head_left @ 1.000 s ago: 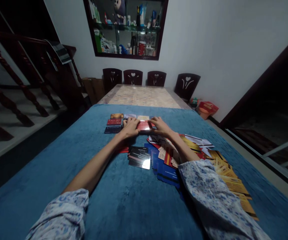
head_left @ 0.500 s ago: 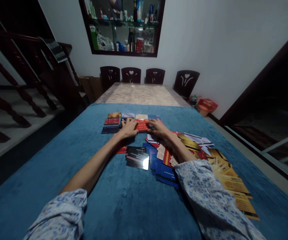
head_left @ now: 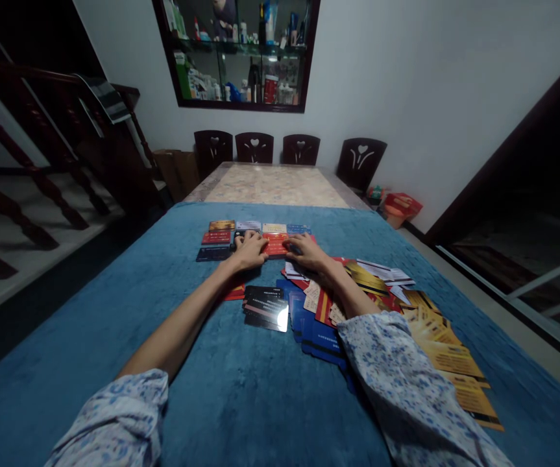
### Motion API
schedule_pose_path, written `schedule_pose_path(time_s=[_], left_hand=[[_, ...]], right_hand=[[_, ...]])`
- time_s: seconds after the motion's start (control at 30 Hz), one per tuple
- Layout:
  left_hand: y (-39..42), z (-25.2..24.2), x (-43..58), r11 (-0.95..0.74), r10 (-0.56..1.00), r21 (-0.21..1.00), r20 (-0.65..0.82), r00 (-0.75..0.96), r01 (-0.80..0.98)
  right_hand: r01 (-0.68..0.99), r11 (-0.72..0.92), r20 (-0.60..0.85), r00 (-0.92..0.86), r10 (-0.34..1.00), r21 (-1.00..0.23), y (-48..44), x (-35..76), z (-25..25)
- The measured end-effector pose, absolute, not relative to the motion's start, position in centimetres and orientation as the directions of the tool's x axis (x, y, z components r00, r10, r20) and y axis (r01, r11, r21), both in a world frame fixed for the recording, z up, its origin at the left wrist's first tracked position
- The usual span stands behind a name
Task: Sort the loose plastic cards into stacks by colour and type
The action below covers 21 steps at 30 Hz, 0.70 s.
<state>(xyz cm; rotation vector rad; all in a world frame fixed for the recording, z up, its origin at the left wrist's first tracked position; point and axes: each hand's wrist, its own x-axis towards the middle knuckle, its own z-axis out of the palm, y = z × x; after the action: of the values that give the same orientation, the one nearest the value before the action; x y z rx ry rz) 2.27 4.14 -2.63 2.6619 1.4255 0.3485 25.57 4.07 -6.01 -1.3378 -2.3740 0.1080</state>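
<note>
Both my hands rest far out on a blue cloth, on either side of a red card. My left hand lies palm down with fingers together, its tips touching the red card's left edge. My right hand lies flat with its fingers on the card's right edge. The red card sits in a neat grid of cards laid in rows. A small stack of black cards lies between my forearms.
A loose heap of blue, red and white cards lies under my right forearm, with gold cards fanned out to the right. Beyond the cloth are the bare marble tabletop, several dark chairs and a wall cabinet. A stair railing stands at the left.
My hands have drawn slightly closer together on the red card, which now lies flat in the grid without its earlier glare. The camera has shifted a little.
</note>
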Motion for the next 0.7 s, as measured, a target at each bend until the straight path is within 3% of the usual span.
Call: schedule_pose_path(time_s=[0.7], left_hand=[[4.00,-2.56,2.12,-0.576,0.818,0.223,0.163,0.552,0.787]], right_hand=[[0.810,0.544,0.287,-0.480,0.829,-0.217,3.92,25.31,-6.05]])
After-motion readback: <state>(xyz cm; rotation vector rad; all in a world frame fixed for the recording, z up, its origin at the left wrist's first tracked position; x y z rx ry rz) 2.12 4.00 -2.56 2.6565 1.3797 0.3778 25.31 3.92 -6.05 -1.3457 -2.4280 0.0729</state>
